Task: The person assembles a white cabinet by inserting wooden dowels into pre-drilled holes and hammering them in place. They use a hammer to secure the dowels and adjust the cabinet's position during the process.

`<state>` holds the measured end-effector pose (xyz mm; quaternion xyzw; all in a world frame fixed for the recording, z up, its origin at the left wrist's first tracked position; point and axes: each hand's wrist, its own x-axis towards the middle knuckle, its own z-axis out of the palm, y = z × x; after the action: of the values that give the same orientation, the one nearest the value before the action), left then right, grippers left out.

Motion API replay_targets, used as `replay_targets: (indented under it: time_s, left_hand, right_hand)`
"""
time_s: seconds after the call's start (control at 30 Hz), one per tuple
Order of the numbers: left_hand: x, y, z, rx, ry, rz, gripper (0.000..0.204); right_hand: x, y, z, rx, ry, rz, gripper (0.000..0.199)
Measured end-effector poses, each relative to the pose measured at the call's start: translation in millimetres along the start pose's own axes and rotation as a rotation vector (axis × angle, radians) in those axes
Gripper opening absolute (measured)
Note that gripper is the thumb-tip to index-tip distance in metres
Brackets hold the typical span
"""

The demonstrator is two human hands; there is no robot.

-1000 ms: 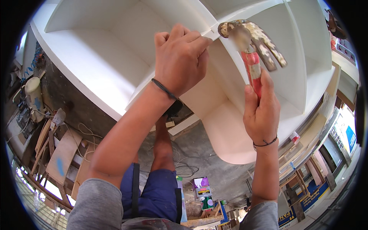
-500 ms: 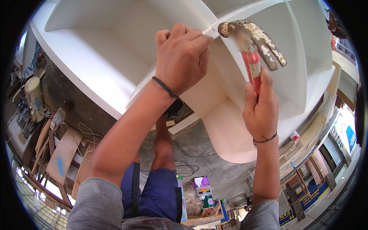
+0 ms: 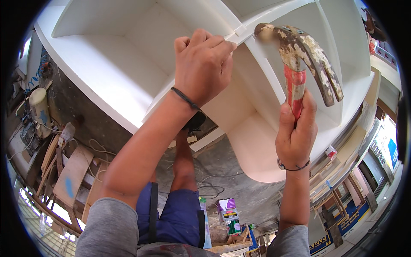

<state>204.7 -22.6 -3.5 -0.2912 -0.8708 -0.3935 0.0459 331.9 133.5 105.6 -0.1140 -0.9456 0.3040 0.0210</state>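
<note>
My right hand (image 3: 296, 132) grips a claw hammer (image 3: 295, 88) by its red, worn handle. The hammer's head is paint-spattered, with its claw pointing right and down and its striking face toward my left hand. My left hand (image 3: 203, 64) is closed, thumb and fingers pressed together, beside the front edge where panels of a white shelf unit (image 3: 107, 64) meet. Whatever the left fingers pinch is hidden behind them. A small white piece (image 3: 239, 31) shows at that joint, close to the fingertips.
A cream-coloured tank (image 3: 38, 107) and stacked wood offcuts (image 3: 70, 171) lie to the left. Cables (image 3: 209, 188) run over the concrete floor. Near my legs stand a purple-labelled container (image 3: 227, 207) and a green can (image 3: 233, 227). Wooden boards (image 3: 338, 171) fill the right side.
The hammer has swung right and slightly down, and its head looks larger. My right hand has moved with it. My left hand stays almost in place, still closed.
</note>
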Motion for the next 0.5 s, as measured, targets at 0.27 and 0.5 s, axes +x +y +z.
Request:
replay_targets:
  time_s: [0.27, 0.5]
  left_hand:
    - [12, 21, -16, -0.095, 0.105, -0.039, 0.013]
    - [-12, 25, -58, -0.648, 0.021, -0.77, 0.013]
  right_hand:
    - [-38, -2, -17, 0.124, -0.002, 0.192, 0.04]
    - [-85, -13, -11, 0.356, 0.072, 0.461, 0.047]
